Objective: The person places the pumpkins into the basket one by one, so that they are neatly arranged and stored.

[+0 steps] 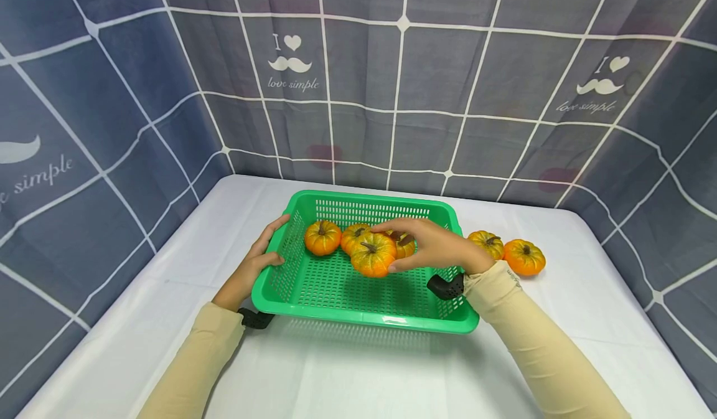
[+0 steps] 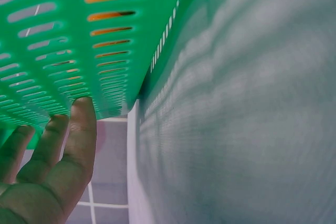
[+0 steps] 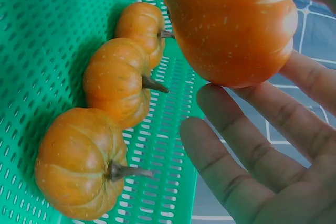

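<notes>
My right hand (image 1: pixel 428 244) pinches a small orange pumpkin (image 1: pixel 373 256) between thumb and fingers, holding it up over the green plastic basket (image 1: pixel 364 321). In the right wrist view this pumpkin (image 3: pixel 231 30) hangs above a row of three more pumpkins (image 3: pixel 79 163) lying along the basket's far side. The head view shows the left one, a yellow-orange pumpkin (image 1: pixel 322 238), in full; the held one partly covers the others. At the basket's left rim my left hand (image 1: pixel 254 268) grips, thumb inside, its fingers (image 2: pixel 81 135) against the slotted outer wall in the left wrist view.
To the right of the basket, two more pumpkins (image 1: pixel 524 258) sit on the white tablecloth (image 1: pixel 566 325), one partly behind my right wrist. A grey checked curtain (image 1: pixel 364 83) encloses the table at the back and both sides.
</notes>
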Motion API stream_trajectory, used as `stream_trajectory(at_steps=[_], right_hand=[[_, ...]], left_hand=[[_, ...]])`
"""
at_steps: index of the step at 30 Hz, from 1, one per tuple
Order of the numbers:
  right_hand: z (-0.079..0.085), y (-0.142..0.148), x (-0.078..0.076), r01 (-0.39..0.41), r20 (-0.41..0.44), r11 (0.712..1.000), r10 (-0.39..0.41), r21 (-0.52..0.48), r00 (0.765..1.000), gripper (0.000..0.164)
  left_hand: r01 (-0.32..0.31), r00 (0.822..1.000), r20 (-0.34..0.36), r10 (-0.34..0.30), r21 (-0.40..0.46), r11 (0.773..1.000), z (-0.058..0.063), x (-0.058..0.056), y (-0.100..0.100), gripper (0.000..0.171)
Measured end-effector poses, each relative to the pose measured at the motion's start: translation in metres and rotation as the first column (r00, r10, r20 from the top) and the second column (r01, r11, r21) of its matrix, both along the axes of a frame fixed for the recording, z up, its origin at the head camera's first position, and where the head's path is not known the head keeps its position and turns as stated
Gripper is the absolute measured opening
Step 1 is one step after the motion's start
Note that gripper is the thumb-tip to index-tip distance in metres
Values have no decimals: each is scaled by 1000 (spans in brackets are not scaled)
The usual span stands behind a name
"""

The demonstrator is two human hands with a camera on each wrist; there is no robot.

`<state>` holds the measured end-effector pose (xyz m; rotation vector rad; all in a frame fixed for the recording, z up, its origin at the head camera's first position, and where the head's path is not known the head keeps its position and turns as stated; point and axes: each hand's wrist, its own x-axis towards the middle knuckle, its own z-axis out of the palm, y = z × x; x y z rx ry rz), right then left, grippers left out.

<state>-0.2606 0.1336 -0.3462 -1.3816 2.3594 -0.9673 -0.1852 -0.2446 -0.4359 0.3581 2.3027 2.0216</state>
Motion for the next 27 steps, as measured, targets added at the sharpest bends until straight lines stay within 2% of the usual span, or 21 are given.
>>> stream_trajectory(at_steps=[13, 21, 27], right_hand=[[-4, -26, -8, -49, -1, 994, 49, 99, 999, 70], [-10, -44, -9, -108, 56, 984, 101, 144, 993, 67], [-12, -56, -13, -119, 88, 979, 106, 166, 991, 67]], left_hand=[[3, 1000, -2, -3, 7, 1000, 2, 1, 1, 94], [0, 1000, 5, 0, 1, 1000, 1, 0, 0, 94], [-4, 1000, 3, 4, -5, 1000, 1, 0, 0, 94]])
